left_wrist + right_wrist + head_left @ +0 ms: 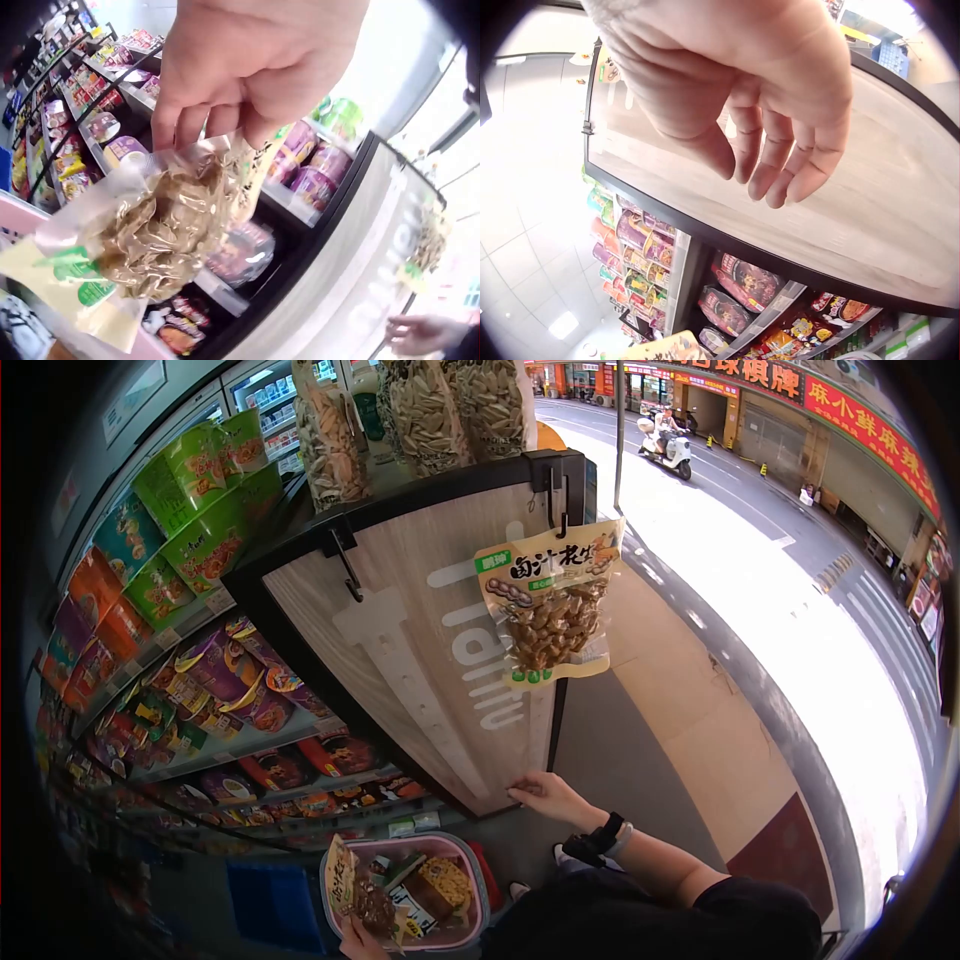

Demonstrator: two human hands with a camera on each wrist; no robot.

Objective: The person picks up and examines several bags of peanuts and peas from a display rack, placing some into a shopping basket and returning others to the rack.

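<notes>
My left hand (360, 942) pinches one edge of a clear-fronted snack bag (169, 225) with brown, glossy contents and a cream-and-green label. In the head view this bag (350, 890) overlaps the left side of a pink basket (476, 865). Inside the basket lie other packs, one of them a yellow snack pack (445, 880). My right hand (550, 800), fingers loosely bent and holding nothing, hovers by the lower end of the wood-look end panel (885, 187). From a hook near that panel's top hangs a similar bag of peanuts (555, 605).
Shelves of instant-noodle bowls (225, 545) line the left side. Bags of seeds (430, 415) stand on top of the unit. Another black hook (345, 565) juts from the panel. A blue bin (270, 900) sits beside the basket. To the right, a scooter (667, 445) is on the street.
</notes>
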